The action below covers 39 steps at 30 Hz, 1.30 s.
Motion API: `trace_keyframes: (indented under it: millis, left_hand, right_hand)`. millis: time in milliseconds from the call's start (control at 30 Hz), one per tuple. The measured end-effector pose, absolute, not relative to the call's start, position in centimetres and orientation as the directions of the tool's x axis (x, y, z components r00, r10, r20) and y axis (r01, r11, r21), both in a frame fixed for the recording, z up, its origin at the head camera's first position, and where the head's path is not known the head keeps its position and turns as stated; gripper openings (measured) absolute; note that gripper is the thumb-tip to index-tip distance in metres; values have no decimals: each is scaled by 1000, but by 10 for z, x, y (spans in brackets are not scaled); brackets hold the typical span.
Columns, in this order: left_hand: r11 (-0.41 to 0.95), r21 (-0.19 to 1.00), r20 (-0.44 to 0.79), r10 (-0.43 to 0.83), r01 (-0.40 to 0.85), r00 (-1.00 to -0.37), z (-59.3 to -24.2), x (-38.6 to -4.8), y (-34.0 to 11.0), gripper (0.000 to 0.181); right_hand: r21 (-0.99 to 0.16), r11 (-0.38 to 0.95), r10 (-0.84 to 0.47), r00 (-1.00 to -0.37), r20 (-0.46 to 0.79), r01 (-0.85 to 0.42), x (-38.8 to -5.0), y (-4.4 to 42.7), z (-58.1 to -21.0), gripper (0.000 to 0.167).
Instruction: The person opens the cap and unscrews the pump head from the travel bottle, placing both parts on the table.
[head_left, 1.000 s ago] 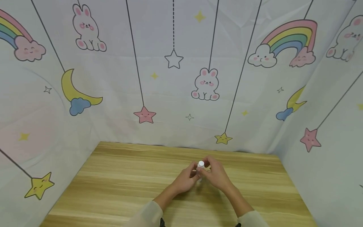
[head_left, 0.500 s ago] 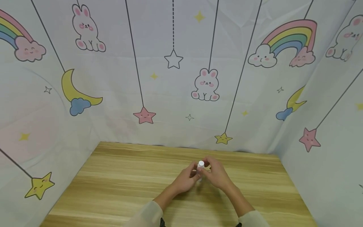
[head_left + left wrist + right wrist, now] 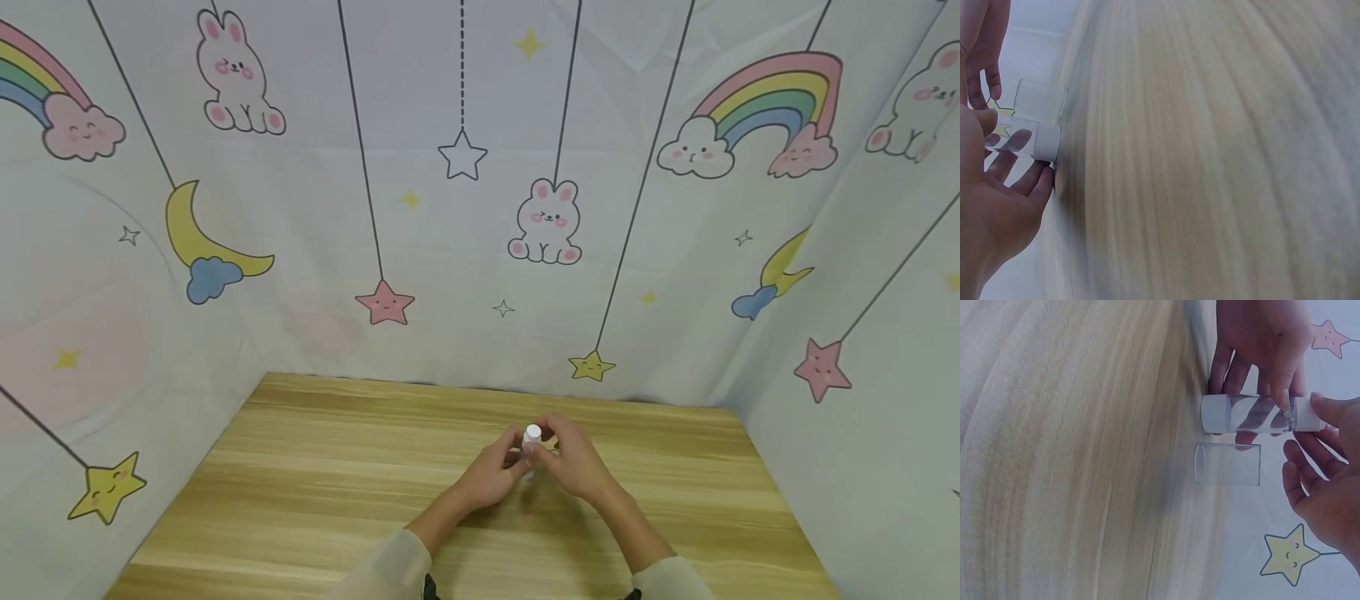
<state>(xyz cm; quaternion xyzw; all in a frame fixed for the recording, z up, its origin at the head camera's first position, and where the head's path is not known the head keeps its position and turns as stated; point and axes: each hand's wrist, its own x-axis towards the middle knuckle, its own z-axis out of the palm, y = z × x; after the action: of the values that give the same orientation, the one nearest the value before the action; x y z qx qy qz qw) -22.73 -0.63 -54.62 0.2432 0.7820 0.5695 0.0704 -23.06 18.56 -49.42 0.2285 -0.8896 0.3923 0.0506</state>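
Observation:
A small clear bottle (image 3: 1254, 415) with a white base and white top stands upright on the table between both hands. My left hand (image 3: 487, 477) grips its transparent body, thumb on one side and fingers on the other. The white top (image 3: 1307, 415) is pinched by the thumb and fingers of my right hand (image 3: 576, 462). Beside the bottle, apart from it, a clear cylindrical cap (image 3: 1235, 465) stands on the table; it is mostly hidden behind the right hand in the head view. The left wrist view also shows the cap (image 3: 1041, 100) near the white base (image 3: 1047, 142).
The wood-grain table (image 3: 337, 467) extends to either side of the hands. Pale cloth (image 3: 450, 350) printed with rabbits, stars and rainbows hangs behind the table and along both sides.
The head view has shifted very slightly. Both hands keep the same hold on the bottle, with no clear movement.

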Motion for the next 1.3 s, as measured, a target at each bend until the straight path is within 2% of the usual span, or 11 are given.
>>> trace_keyframes:
  millis: [400, 1300]
  left_hand:
    - [241, 921, 171, 459, 307, -872, -548, -228, -5, 16]
    - [239, 924, 162, 460, 298, -873, -545, -226, -6, 18]
  right_hand:
    - [-657, 593, -380, -881, 282, -466, -232, 187, -495, 15]
    - [-664, 602, -360, -893, 270, -443, -228, 185, -493, 21]
